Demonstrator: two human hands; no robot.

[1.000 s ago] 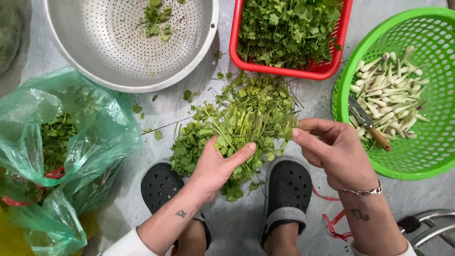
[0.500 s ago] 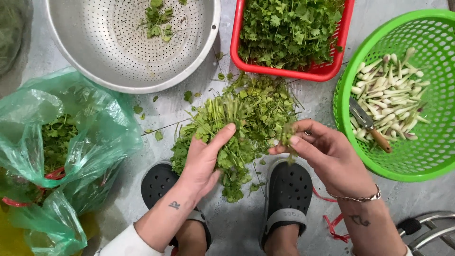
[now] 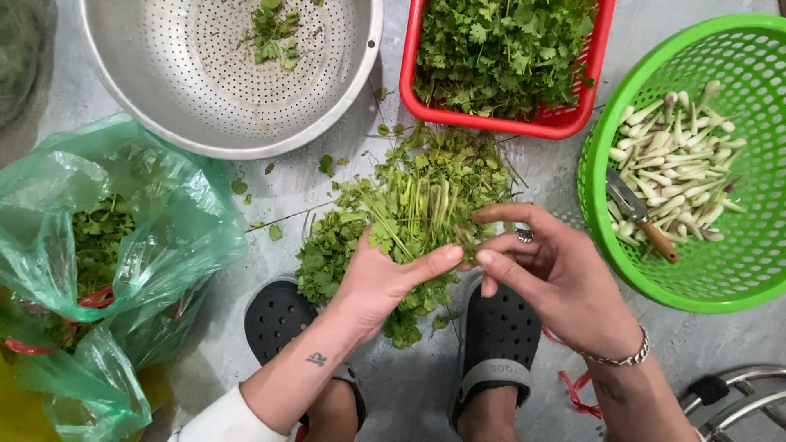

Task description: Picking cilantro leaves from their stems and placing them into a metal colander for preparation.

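Both hands have closed in since a second ago: my left hand (image 3: 385,282), then flat on the herbs (image 3: 417,213), now cups under the bunch, fingers curled round the stems to steady them. My right hand (image 3: 548,274) has slid left until its fingertips meet the left thumb, pinching a few stems so they can be pulled apart from the rest. The herbs lie on the grey floor between my black clogs (image 3: 499,352) and the red basket (image 3: 573,123) of greens. A colander (image 3: 164,123) sits up left, a green basket (image 3: 737,278) with white stalks and a knife (image 3: 643,217) on the right, a green bag (image 3: 123,245) on the left.
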